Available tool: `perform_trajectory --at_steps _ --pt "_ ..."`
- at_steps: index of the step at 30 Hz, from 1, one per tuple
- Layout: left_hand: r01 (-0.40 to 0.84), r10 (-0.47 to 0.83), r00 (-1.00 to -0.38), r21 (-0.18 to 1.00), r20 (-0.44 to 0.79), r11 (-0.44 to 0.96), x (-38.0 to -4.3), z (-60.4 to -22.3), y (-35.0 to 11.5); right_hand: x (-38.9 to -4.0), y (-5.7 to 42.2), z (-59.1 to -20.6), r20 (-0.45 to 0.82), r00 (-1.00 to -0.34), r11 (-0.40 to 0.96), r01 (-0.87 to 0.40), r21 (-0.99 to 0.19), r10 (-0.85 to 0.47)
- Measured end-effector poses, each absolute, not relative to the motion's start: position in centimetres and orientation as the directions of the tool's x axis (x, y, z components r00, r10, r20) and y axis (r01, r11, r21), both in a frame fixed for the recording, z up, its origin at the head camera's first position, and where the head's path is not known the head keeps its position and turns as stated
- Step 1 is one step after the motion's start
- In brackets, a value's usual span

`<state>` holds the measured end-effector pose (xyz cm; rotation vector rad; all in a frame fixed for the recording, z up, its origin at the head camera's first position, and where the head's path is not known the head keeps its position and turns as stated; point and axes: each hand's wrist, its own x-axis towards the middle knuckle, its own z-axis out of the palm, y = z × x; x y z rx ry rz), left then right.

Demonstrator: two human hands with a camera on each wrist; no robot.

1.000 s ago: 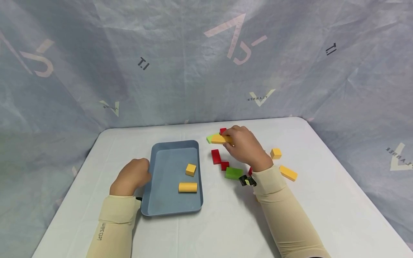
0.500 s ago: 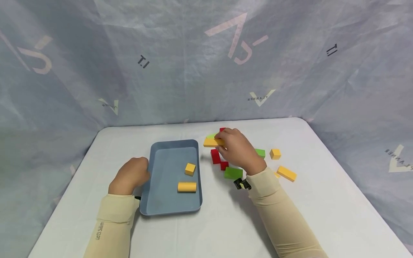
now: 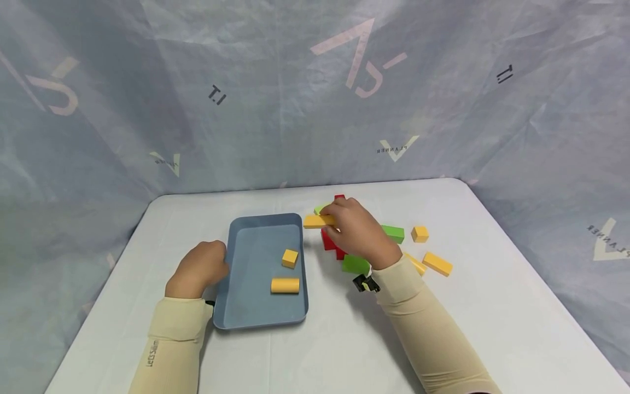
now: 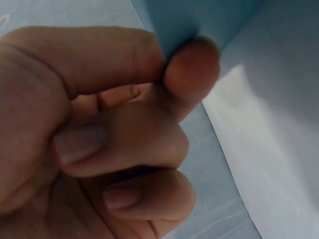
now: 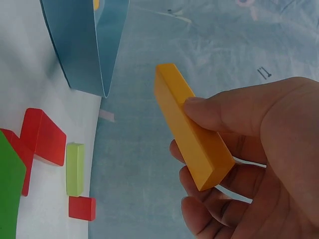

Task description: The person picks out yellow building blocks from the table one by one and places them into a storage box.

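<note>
My left hand [image 3: 199, 269] pinches the left wall of a blue-grey tray [image 3: 236, 317] between thumb and index finger; the left wrist view shows the other fingers curled below the tray wall [image 4: 204, 20]. In the tray lie a yellow cube [image 3: 290, 258] and a yellow cylinder [image 3: 285, 285]. My right hand [image 3: 359, 232] holds a long yellow block [image 3: 315, 221], its free end close to the tray's right rim in the head view. In the right wrist view the thumb presses on top of this yellow block [image 5: 189, 129], with fingers beneath.
Right of the tray lie red blocks [image 3: 328, 241], a light green block [image 3: 321, 209], a dark green block [image 3: 355, 265] and a green block [image 3: 394, 234]. Farther right are a yellow cube [image 3: 420, 234], a yellow block [image 3: 437, 264] and a partly covered yellow piece [image 3: 415, 264]. A grey cloth backdrop [image 3: 275, 109] stands behind the table.
My right hand has moved left with the yellow block, from above the light green block toward the tray's right rim. The left hand keeps its hold on the tray.
</note>
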<state>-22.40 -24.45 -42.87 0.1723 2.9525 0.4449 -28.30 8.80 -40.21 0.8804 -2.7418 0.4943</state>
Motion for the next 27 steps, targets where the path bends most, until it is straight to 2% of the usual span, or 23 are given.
perform_trajectory --at_steps 15,27 --pt "0.073 0.121 -0.981 0.296 -0.150 0.953 -22.7 -43.0 -24.6 -27.8 8.1 -40.2 0.288 -0.786 0.748 -0.613 -0.253 -0.547" --pt "0.072 0.120 -0.982 0.300 -0.145 0.951 -22.7 -42.8 -24.6 -27.7 7.7 -40.4 0.310 -0.745 0.719 -0.660 -0.217 -0.590"
